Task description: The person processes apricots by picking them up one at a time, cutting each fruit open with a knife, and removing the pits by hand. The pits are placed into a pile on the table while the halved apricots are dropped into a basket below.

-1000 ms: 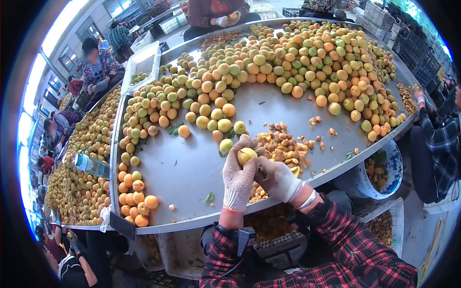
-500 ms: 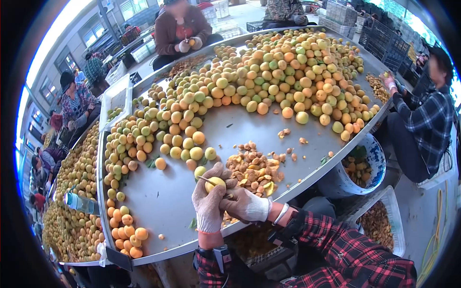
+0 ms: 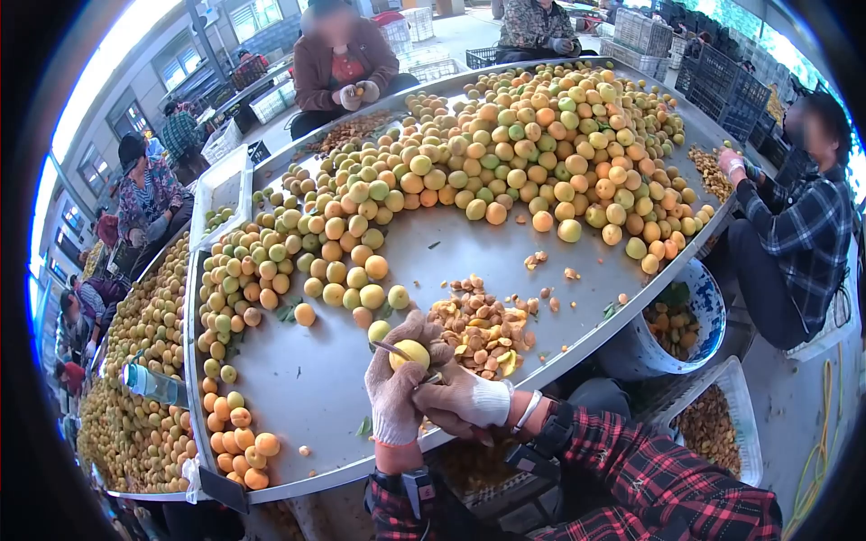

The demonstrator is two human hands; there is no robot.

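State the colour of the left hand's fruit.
The fruit is pale yellow; the head view shows it best.

Workshop — stacked crates [image 3: 724,90], heaped fruit [image 3: 515,169]

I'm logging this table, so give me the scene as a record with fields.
Left hand: gloved, holding a yellowish fruit
Right hand: gloved, against the left; grip hidden
Strip: thin, across the fruit; identity unclear
Heap: whole fruit, over the table's far and left sides
Pieces: cut fruit, beyond the hands
Bucket: beside the table, right
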